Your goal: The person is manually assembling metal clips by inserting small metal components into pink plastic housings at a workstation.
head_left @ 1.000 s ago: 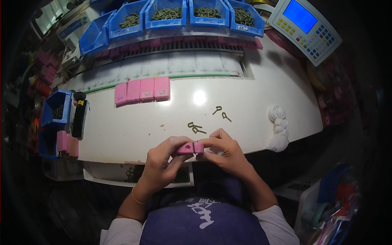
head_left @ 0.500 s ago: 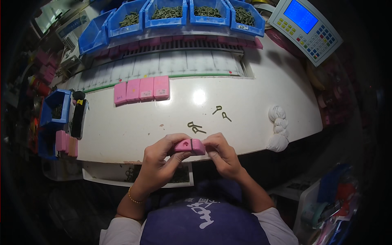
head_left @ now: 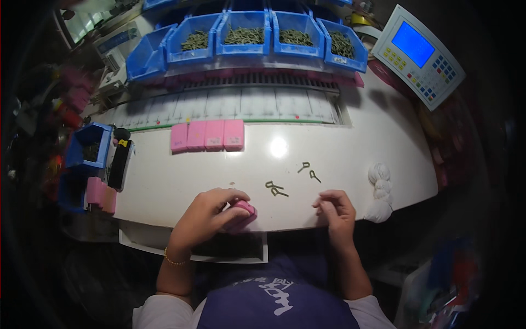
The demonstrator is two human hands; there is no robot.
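My left hand is wrapped round a pink rubber mould at the near edge of the white table, its fingers hiding much of the block. Apart from it, to the right, my right hand hovers above the table edge with its fingers curled in. Whatever lies between those fingertips, if anything, is too small to make out. Several small green looped pieces with thin stems, among them a near one and a far one, lie on the tabletop between and beyond my hands.
Four-sided pink moulds stand in a row at the back left. Blue bins of green pieces line the far side. A keypad unit with a blue screen stands back right, a knotted white cloth bundle at right. An open drawer juts out below.
My right hand has come away from the pink mould and moved right. My left hand has tilted the mould and lowered it toward the table edge. The whole view has shifted slightly.
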